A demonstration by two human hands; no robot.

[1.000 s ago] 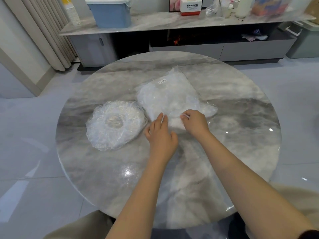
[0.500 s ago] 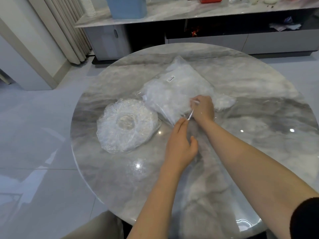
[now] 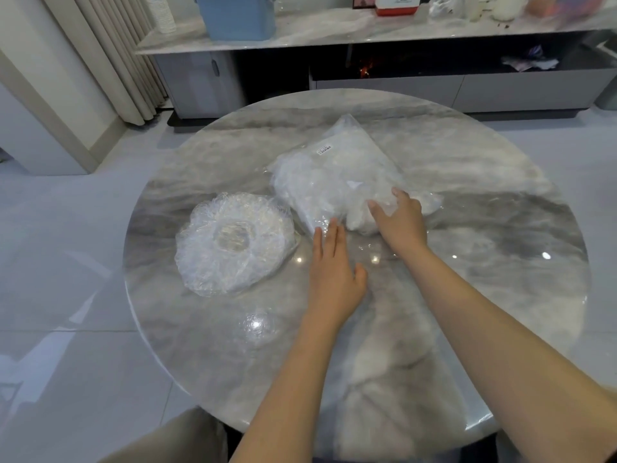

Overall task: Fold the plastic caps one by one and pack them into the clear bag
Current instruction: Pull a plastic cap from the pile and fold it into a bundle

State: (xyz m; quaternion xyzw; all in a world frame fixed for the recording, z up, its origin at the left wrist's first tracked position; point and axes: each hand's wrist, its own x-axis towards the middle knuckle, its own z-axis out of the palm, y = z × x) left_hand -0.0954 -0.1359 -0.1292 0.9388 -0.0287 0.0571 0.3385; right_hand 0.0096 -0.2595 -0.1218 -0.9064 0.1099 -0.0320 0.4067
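Note:
A clear bag (image 3: 334,172) stuffed with white folded caps lies on the round marble table (image 3: 484,262), a small label near its far end. To its left sits a round stack of crinkled clear plastic caps (image 3: 233,242). My right hand (image 3: 399,220) rests on the bag's near end with thumb and fingers spread over the plastic. My left hand (image 3: 332,265) lies flat on the table just before the bag's near edge, fingers straight and together, their tips touching the plastic.
Behind the table runs a low marble-topped cabinet (image 3: 334,31) carrying a blue bin (image 3: 237,15) and small items. Curtains (image 3: 113,55) hang at the far left. Glossy tiled floor surrounds the table.
My right hand has stopped pinching the bag's near edge and now lies spread on the bag. My left hand has flattened and moved up to the bag's edge. The camera view shifted.

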